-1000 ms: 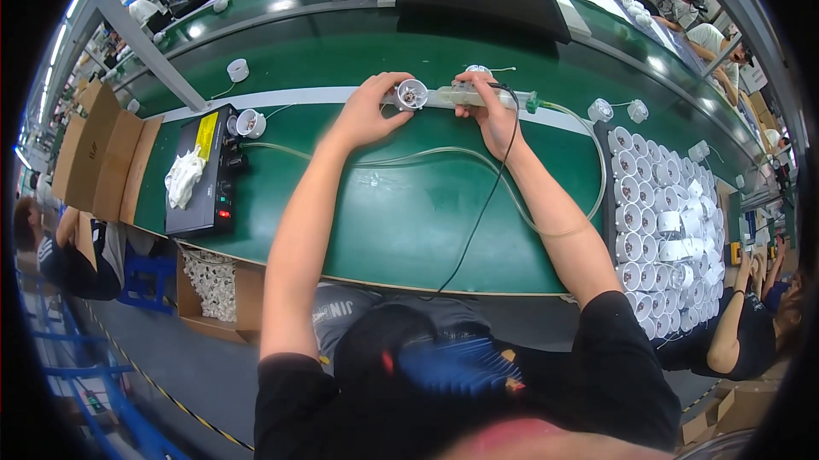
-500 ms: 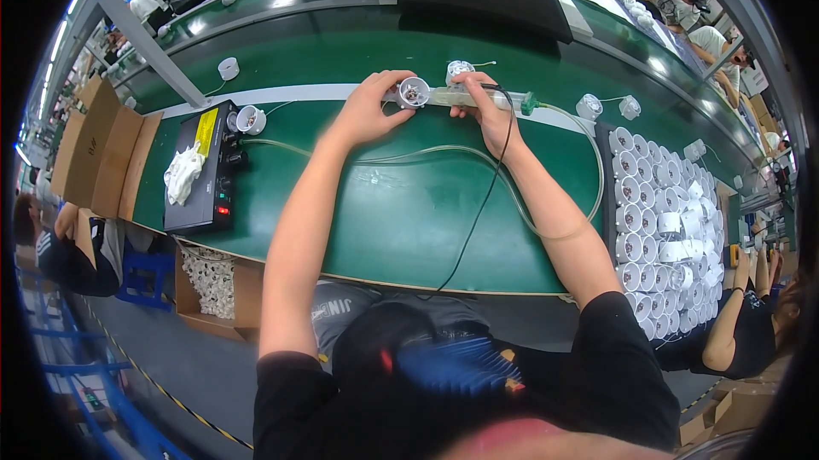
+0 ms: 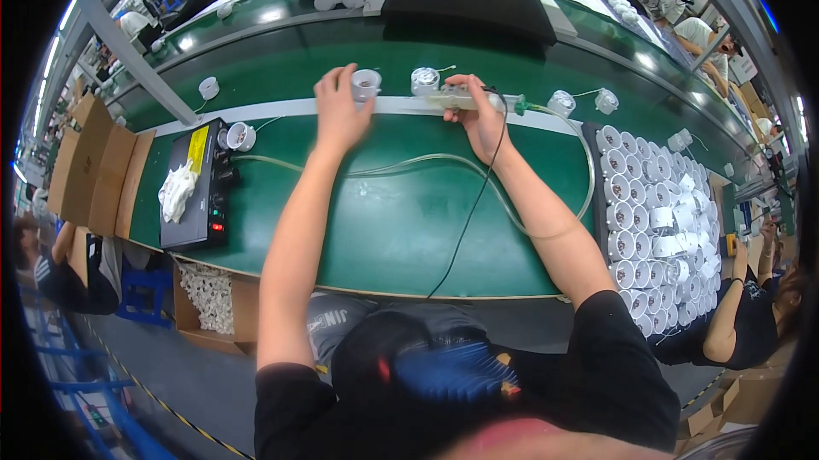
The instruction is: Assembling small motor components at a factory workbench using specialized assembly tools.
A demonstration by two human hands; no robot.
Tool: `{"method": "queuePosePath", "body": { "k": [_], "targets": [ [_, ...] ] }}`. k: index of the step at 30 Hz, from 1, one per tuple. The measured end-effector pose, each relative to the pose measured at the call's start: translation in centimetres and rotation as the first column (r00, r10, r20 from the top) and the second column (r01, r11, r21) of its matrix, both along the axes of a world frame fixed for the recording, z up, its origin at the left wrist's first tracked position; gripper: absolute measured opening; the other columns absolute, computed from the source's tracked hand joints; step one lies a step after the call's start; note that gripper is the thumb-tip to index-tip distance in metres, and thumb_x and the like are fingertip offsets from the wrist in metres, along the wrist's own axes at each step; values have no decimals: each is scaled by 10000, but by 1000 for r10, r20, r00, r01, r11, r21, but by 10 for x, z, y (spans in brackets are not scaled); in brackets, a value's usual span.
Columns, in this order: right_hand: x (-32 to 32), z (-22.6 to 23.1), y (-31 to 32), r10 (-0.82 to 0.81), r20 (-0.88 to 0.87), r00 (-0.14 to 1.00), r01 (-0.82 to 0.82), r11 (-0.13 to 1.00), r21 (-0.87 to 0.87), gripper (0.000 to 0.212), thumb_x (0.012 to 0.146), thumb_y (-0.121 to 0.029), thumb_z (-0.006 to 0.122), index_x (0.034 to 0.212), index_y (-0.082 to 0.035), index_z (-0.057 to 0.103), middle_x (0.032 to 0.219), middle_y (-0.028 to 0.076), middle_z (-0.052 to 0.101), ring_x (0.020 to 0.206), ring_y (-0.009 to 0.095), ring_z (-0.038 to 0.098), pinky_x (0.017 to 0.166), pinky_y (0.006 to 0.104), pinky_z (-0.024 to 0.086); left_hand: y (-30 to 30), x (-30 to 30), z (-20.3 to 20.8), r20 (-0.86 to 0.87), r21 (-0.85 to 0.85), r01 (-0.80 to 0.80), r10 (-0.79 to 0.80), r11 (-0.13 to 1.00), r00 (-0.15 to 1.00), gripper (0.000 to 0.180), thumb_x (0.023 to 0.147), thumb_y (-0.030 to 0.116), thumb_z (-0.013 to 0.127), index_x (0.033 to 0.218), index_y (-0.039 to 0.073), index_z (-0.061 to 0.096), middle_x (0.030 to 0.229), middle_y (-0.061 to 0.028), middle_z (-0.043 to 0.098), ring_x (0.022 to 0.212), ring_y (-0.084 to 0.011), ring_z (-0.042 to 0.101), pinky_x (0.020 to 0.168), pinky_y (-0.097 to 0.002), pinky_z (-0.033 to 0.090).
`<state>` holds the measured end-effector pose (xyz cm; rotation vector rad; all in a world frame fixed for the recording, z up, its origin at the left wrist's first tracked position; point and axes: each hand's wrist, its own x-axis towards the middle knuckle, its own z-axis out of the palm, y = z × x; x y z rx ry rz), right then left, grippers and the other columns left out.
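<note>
My left hand (image 3: pixel 343 112) has its fingers and thumb around a small white round plastic cup (image 3: pixel 367 89) with dark bits inside, at the white strip along the bench. My right hand (image 3: pixel 479 123) grips a clear dispensing syringe (image 3: pixel 452 101), its tip pointing left toward the cup but apart from it. A green cap (image 3: pixel 521 106) closes the syringe's right end, where a clear tube (image 3: pixel 589 149) joins it. Just beyond the syringe stands another white cup (image 3: pixel 425 80) with a short wire.
At left sits a black control box (image 3: pixel 192 196) with a crumpled white cloth (image 3: pixel 177 191) on it; a white cup (image 3: pixel 241 137) stands beside it. A tray at right holds several rows of white cups (image 3: pixel 623 219). The tube and a black cable (image 3: pixel 465 225) cross the green bench (image 3: pixel 409 238).
My left hand has moved left with the cup, away from the syringe tip. My right hand still holds the syringe. The whole view has shifted slightly.
</note>
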<state>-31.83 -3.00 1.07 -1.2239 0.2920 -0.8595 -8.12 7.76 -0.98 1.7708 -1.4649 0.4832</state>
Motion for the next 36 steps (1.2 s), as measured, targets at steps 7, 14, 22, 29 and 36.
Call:
{"method": "queuePosePath", "body": {
  "k": [7, 14, 22, 29, 36],
  "targets": [
    [-4, -1, -5, 33, 22, 999, -33, 999, 34, 408, 1071, -421, 442, 1148, -58, 610, 926, 56, 614, 762, 139, 579, 715, 263, 427, 7, -23, 21, -2, 90, 283, -284, 955, 959, 559, 821, -21, 608, 1362, 102, 544, 1514, -152, 415, 1309, -360, 508, 1050, -436, 463],
    [-6, -2, -1, 18, 41, 999, -20, 997, 68, 384, 1061, -407, 459, 1136, -64, 615, 985, 62, 614, 754, 147, 577, 711, 272, 439, 3, -33, 25, -87, 211, 478, -471, 853, 878, 580, 821, -72, 574, 1370, 110, 537, 1614, -168, 295, 1348, -399, 473, 1069, -449, 461],
    [-11, 0, 1, 39, 42, 998, -44, 991, 129, 398, 1049, -434, 468, 1116, -69, 612, 1003, 69, 599, 736, 150, 562, 708, 279, 447, 10, -35, 21, -11, 133, 399, -402, 907, 916, 627, 820, -33, 642, 1411, 123, 506, 1519, -187, 397, 1249, -389, 558, 1010, -428, 497],
    [-5, 0, 1, 55, 43, 998, -60, 991, 124, 394, 1049, -429, 470, 1110, -67, 613, 993, 74, 594, 733, 157, 561, 710, 279, 446, 2, -8, 6, -508, 85, 173, -107, 981, 855, 683, 828, 107, 744, 1461, 130, 488, 1307, -236, 528, 1149, -379, 559, 970, -439, 495],
    [-7, -2, -6, 58, 39, 998, -62, 992, 105, 392, 1047, -423, 478, 1112, -61, 614, 993, 82, 590, 740, 161, 554, 713, 282, 450, -11, -15, -6, -170, 147, 53, -28, 988, 985, 652, 839, 189, 760, 1443, 184, 515, 1292, -237, 511, 1154, -424, 532, 990, -481, 465]
  ]
}}
